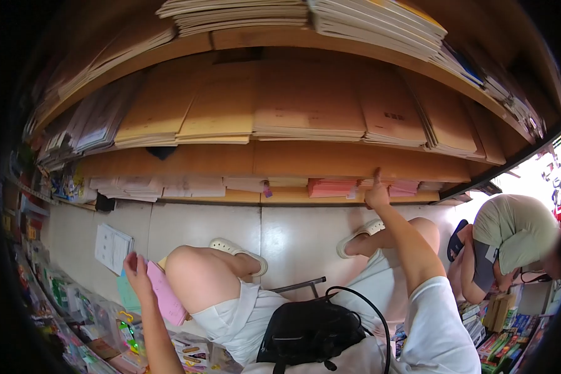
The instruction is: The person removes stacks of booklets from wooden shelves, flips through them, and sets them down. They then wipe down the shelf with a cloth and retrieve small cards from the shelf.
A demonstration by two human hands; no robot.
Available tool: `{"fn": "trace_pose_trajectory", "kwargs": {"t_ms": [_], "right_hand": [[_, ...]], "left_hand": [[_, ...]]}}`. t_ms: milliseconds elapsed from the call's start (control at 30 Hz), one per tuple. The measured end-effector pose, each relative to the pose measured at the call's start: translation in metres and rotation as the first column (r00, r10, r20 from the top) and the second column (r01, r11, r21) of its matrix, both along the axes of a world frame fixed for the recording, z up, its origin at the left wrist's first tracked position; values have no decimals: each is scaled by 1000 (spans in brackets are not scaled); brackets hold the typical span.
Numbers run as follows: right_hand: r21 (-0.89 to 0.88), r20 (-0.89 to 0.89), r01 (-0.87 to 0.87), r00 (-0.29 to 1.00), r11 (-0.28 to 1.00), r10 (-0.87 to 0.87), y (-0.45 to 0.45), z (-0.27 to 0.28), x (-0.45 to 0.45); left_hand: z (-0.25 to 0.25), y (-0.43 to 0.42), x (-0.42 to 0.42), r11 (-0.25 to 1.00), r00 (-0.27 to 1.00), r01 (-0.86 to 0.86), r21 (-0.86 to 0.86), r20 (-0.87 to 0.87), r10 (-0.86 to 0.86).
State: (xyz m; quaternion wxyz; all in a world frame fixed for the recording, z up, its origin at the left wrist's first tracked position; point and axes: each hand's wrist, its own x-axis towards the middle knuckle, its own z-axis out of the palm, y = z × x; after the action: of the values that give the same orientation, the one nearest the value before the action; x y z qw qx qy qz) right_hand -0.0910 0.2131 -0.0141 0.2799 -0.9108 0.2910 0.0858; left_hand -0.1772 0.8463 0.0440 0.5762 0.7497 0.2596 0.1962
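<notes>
My right hand (377, 194) reaches forward to the lower shelf board (355, 161). One finger is stretched out against the board, the other fingers look partly curled, and nothing shows in the hand. Just below it lie stacks of pink-red paper booklets (331, 188) on the bottom shelf. My left hand (138, 274) is low at the left beside my knee, its fingers apart, next to a pink paper stack (164, 293). Whether it touches the stack is hard to tell. A green sheet (128, 292) shows behind that hand.
Brown paper stacks (308, 106) fill the middle shelf, with white stacks (237, 15) above. White printed sheets (113, 248) lie on the tiled floor. A crouching person (511, 234) is at the right by packed goods. A black bag (311, 333) hangs at my front.
</notes>
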Motion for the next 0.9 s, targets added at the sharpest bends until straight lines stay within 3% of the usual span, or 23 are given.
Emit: {"fn": "trace_pose_trajectory", "kwargs": {"t_ms": [67, 133, 200, 233, 267, 300, 367, 400, 433, 500, 600, 700, 767, 833, 900], "right_hand": [[-194, 65, -141, 986, 971, 156, 2, -19, -2], [-164, 39, -231, 970, 959, 240, 28, -8, -4], [-78, 109, -249, 960, 965, 256, 42, -15, -1], [284, 108, -201, 978, 937, 177, 41, -8, 0], [609, 79, -133, 991, 782, 107, 40, 7, 1], [853, 29, -52, 998, 519, 53, 41, 20, 0], [999, 45, -44, 996, 14, -82, 39, 35, -5], [967, 23, -58, 990, -247, -141, 37, 41, -7], [953, 22, -57, 993, -297, -118, 36, 45, -9], [915, 25, -50, 997, -400, -68, 38, 52, -8], [913, 36, -43, 999, -405, -27, 43, 53, -4], [971, -20, 3, 998, -238, -67, 44, 48, 5], [978, 82, -37, 973, 205, -215, 41, 42, 14], [739, 200, 48, 937, 672, -287, 33, 34, 28], [664, 189, 130, 924, 736, -333, 26, 26, 37]], "left_hand": [[14, -45, 28, 990, 987, 140, 29, 81, -142], [31, -98, 56, 941, 947, 283, 185, 102, -305], [53, -160, 73, 866, 885, 417, 276, 97, -456], [54, -185, 81, 838, 848, 496, 228, 81, -524], [48, -205, 86, 802, 807, 570, 178, 66, -587], [35, -220, 91, 771, 772, 627, 108, 45, -634], [-1, -231, 103, 727, 727, 686, 35, -58, -684], [-20, -231, 105, 721, 717, 692, 28, -145, -682], [-25, -232, 104, 719, 702, 695, 19, -233, -673], [-23, -231, 102, 712, 703, 702, 17, -172, -690], [-21, -226, 103, 736, 725, 677, -23, -155, -671], [-19, -223, 99, 741, 726, 670, -39, -174, -666], [-21, -220, 98, 726, 711, 687, -19, -191, -677], [-22, -216, 96, 725, 706, 688, -14, -215, -675], [-21, -215, 98, 725, 701, 688, -24, -235, -673]]}}
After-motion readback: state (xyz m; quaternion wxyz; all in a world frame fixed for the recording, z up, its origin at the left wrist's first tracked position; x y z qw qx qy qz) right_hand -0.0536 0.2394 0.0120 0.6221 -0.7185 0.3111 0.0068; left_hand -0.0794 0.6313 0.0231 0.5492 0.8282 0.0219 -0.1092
